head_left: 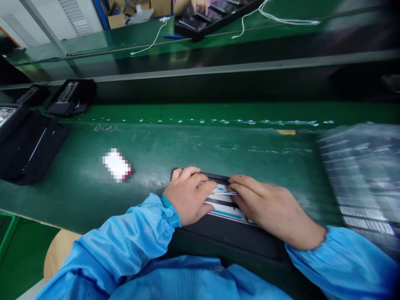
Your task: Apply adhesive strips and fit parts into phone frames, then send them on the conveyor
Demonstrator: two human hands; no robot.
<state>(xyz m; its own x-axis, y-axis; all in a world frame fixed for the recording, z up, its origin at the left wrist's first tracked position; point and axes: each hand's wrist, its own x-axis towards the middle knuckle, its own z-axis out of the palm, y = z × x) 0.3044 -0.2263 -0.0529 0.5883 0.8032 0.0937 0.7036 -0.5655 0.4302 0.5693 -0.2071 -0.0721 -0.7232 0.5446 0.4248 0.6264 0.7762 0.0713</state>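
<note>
In front of me, on the green bench, lies a black padded holder [231,237] with a flat white, black and blue part [225,208] set in it. My left hand [189,198] is curled over the left end of this part, thumb and fingertips pressing on it. At the other end, my right hand [268,208] has its fingers closed together beside a thin pale strip [223,192] that runs across the part. The fingertips of my right hand seem to pinch this strip, though they partly hide it.
A blurred stack of clear plastic trays [365,179] stands at right. Black holders with parts [70,98] and a black case [31,146] sit at left, near a pixelated white item [117,164]. Across the bench, a co-worker's hand [200,6] touches a black tray [206,29].
</note>
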